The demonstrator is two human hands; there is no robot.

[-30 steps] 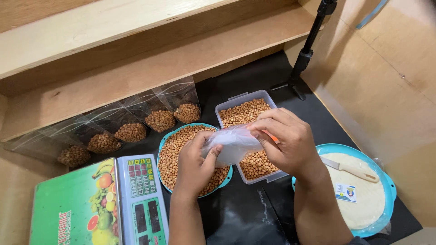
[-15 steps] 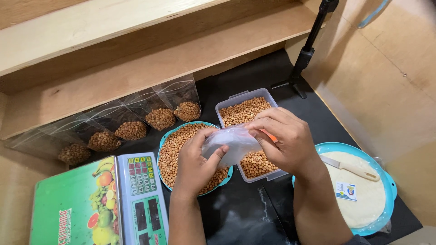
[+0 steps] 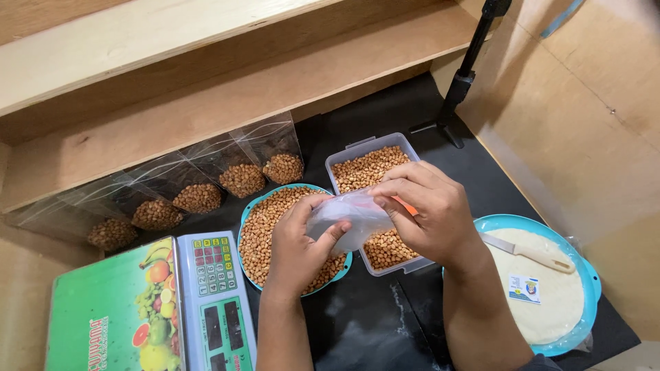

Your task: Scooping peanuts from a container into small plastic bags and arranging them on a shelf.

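Nearest the camera, at 8 o'clock, lies a green weighing scale (image 3: 144, 309) with a fruit-printed platform and a keypad panel. At 4 o'clock sits a blue plate (image 3: 588, 275) carrying a flat pale disc (image 3: 543, 302), with a cream-handled knife (image 3: 529, 253) resting on the disc.

At centre, both hands hold a small clear plastic bag (image 3: 347, 223) above the containers. The left hand (image 3: 297, 244) grips the bag's lower left part, thumb on the front face and fingers curled behind it. The right hand (image 3: 430, 213) pinches the bag's upper right edge between thumb and fingertips; its remaining fingers are bent over the top. Whether the bag holds anything cannot be determined.

Directly beneath the left hand is a round blue bowl (image 3: 251, 213) filled with brown peanuts. Touching it at its 3 o'clock side is a rectangular clear tub (image 3: 350, 148), also filled with peanuts; an orange item shows beneath the right fingers but cannot be identified.

Farther out, from 9 to 11 o'clock, five filled clear pouches (image 3: 199, 196) of peanuts stand in a row against a wooden ledge (image 3: 227, 103). At 1 o'clock, a black stand (image 3: 457, 96) rises from the dark work surface (image 3: 385, 330).
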